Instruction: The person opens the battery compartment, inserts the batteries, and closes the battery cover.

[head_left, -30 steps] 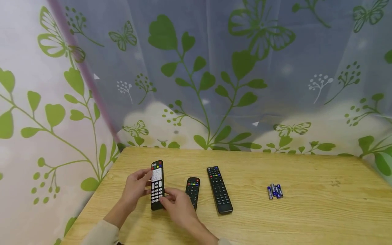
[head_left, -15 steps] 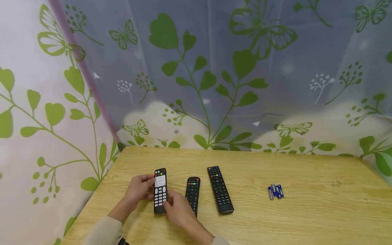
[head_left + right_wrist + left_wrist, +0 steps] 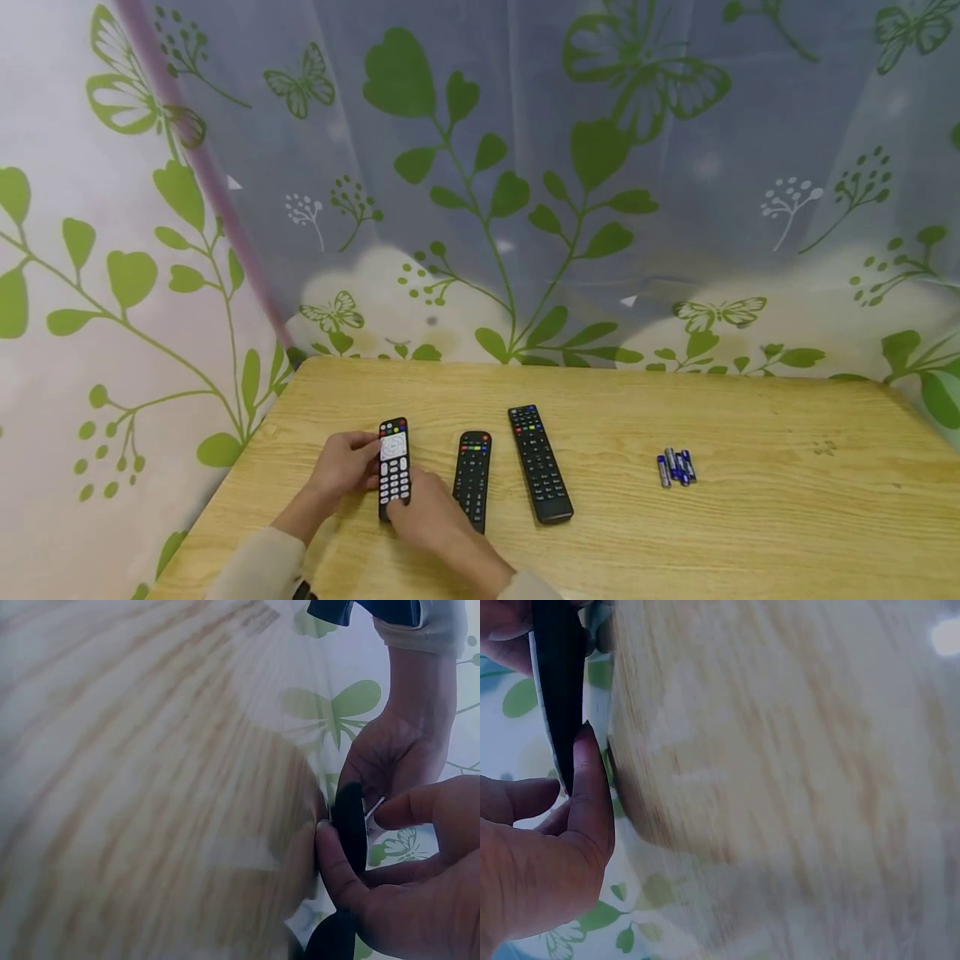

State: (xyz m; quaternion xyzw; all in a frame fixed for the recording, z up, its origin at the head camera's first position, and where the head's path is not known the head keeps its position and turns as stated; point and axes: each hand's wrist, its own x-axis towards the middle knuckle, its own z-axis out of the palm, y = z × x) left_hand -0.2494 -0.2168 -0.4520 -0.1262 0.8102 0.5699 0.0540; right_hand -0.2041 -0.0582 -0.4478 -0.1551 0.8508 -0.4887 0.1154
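A black remote control [image 3: 393, 471] with white buttons is held between both hands, face up, at the left of the table. My left hand [image 3: 345, 467] pinches its left edge near the upper half, as the left wrist view shows with thumb and fingers on either side of the dark remote body [image 3: 559, 690]. My right hand [image 3: 435, 517] grips the lower end, its thumb over the bottom buttons. In the right wrist view, my right hand [image 3: 427, 892] has fingers on both sides of the remote [image 3: 350, 829]. The remote's underside is hidden in the head view.
Right of the hands lies a smaller black remote [image 3: 472, 479], its lower part near the right wrist. Farther right is a longer black remote [image 3: 540, 467]. Several blue and silver batteries [image 3: 677, 467] lie together on the wooden table [image 3: 787, 517]. A patterned curtain [image 3: 480, 208] stands behind.
The white-buttoned remote has come slightly nearer and to the right with both hands. My right thumb has moved further over its lower end. The other remotes and the batteries stay in place.
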